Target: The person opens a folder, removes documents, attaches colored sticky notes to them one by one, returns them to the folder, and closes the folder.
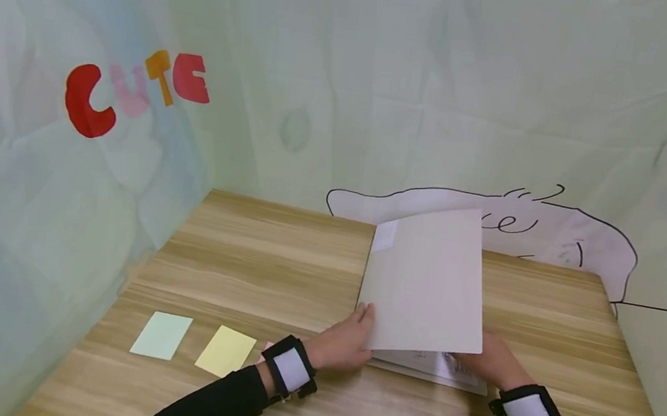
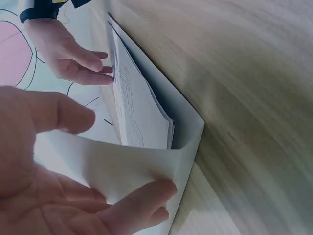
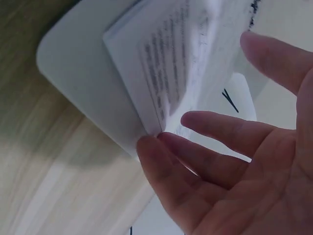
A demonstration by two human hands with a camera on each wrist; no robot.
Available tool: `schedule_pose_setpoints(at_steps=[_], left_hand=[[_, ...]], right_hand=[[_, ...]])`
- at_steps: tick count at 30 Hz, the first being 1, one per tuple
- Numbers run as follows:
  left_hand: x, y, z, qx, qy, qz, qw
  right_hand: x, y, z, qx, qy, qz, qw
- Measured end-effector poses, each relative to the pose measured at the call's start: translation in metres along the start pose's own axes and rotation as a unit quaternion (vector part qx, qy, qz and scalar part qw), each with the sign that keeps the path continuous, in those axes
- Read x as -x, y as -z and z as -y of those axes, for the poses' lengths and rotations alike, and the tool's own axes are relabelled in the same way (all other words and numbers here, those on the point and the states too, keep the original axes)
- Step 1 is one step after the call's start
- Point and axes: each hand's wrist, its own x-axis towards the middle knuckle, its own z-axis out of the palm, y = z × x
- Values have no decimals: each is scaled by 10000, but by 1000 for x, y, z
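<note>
A pale folder (image 1: 425, 283) stands half open on the table, its cover raised and a small white label at the upper left. My left hand (image 1: 344, 339) is at its lower left edge; in the left wrist view, the fingertips (image 2: 164, 188) touch the cover near the fold, the thumb apart from them. Beneath the cover's right side is my right hand (image 1: 493, 361), partly hidden in the head view. Its fingers extend loosely in the right wrist view, fingertips (image 3: 149, 144) at the lower corner of the printed sheets (image 3: 161, 63) inside the folder.
A pale green paper square (image 1: 161, 335) and a yellow one (image 1: 226, 351) lie on the wooden table (image 1: 264, 255) at left. A pink piece (image 1: 265, 351) shows partly behind my left wrist. Printed cloth walls (image 1: 348, 97) enclose the table's back and sides.
</note>
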Motion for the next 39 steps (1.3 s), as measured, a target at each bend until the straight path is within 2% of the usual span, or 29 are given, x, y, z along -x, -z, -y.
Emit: schedule_pose_setpoints(at_steps=[2,4,8,10,17,23,26,30,34,37,39], left_hand=[[2,1,1,135,9,-3,9999],[3,1,2,287,71,9,9996],[7,2,2,581,187,-16,9981],[9,2,2,742,261,-5,9969],[17,1,3,1232,302,-241,9916],[21,4,7,1458,356,-714,9861],[23,11,7,1768,370,-1021,9782],[31,24,9,2217,326,-1571,9618],[45,40,13,2245,317,-2194,9489],[54,52,20,2248,528,-2575,9383],[59,58,25,2360,696,-2813,9275]], right_hand=[[-1,-4,0,149,0,47,9999],[-2,-8,-1,536,85,50,9985],[-3,-13,1,1432,82,67,9896],[-3,-14,4,1716,-81,153,9850],[-5,-15,13,1993,-672,593,9758],[-8,-15,19,2083,-914,796,9705],[-9,-14,20,2127,-976,799,9689],[-9,-14,21,2188,-972,794,9677],[-9,-15,22,2216,-933,799,9674],[-9,-15,21,2213,-943,827,9671],[-9,-14,20,2207,-946,836,9671]])
